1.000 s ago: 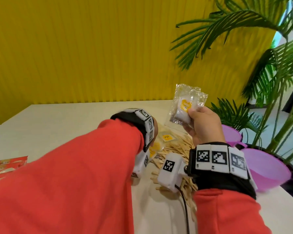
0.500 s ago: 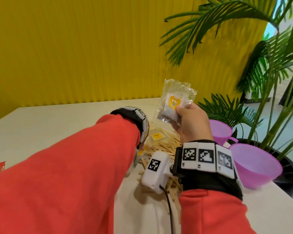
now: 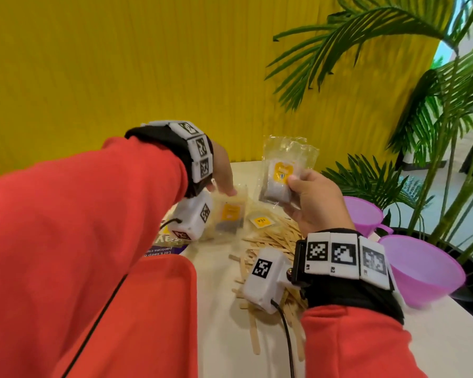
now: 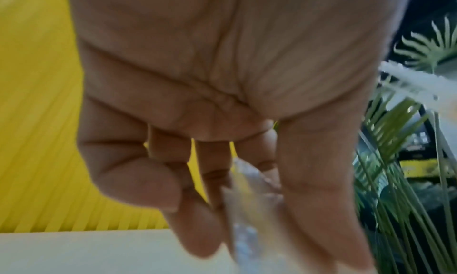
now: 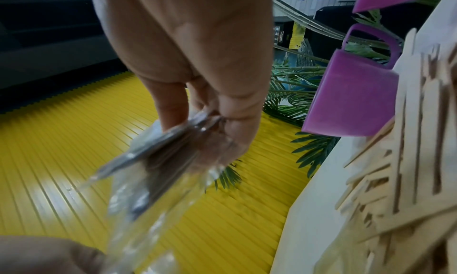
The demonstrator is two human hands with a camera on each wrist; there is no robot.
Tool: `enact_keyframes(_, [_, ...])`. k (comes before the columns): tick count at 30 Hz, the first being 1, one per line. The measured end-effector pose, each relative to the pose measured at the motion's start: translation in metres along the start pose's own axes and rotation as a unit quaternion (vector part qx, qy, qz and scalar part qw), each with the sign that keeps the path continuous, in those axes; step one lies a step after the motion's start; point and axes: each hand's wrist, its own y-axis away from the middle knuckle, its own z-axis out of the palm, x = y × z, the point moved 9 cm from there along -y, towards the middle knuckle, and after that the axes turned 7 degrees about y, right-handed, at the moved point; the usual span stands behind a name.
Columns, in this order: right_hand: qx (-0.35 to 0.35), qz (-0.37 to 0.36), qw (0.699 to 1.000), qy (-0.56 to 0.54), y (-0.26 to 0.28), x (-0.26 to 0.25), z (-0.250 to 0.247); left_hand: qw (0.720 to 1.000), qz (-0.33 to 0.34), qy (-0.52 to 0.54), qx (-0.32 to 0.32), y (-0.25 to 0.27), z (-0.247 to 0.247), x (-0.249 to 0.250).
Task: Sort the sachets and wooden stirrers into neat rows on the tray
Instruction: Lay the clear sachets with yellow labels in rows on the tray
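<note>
My right hand is raised over the table and pinches a small stack of clear sachets with yellow tags; the right wrist view shows the sachets edge-on between thumb and fingers. To its left, my left hand pinches another clear sachet by its top, seen blurred in the left wrist view. One more sachet lies on the table beside a loose pile of wooden stirrers, also seen in the right wrist view. The red tray lies near me, under my left arm.
A purple cup and a purple bowl stand at the table's right edge, with palm plants behind them. A purple printed sheet lies past the tray. A yellow ribbed wall backs the table.
My left hand has come up from the pile with a sachet pinched in it, close to the right hand. The right hand keeps its stack raised. The tray has come into view.
</note>
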Motion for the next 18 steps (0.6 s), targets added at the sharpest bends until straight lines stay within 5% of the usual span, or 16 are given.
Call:
enact_keyframes(6, [-0.094,-0.085,0.987,0.096,0.013,-0.016,0.029,0.972,0.117,0.202,0.004,0.016,-0.024,0.029])
enact_keyframes(14, [0.046,-0.087,0.988,0.119,0.0,-0.011,-0.015,0.937,0.147,0.316,0.003,0.003,-0.003,0.051])
enact_keyframes(18, [0.096,-0.055,0.99,0.089,-0.005,-0.002,-0.031,0.964,0.107,0.244,0.002,-0.011,0.025,0.048])
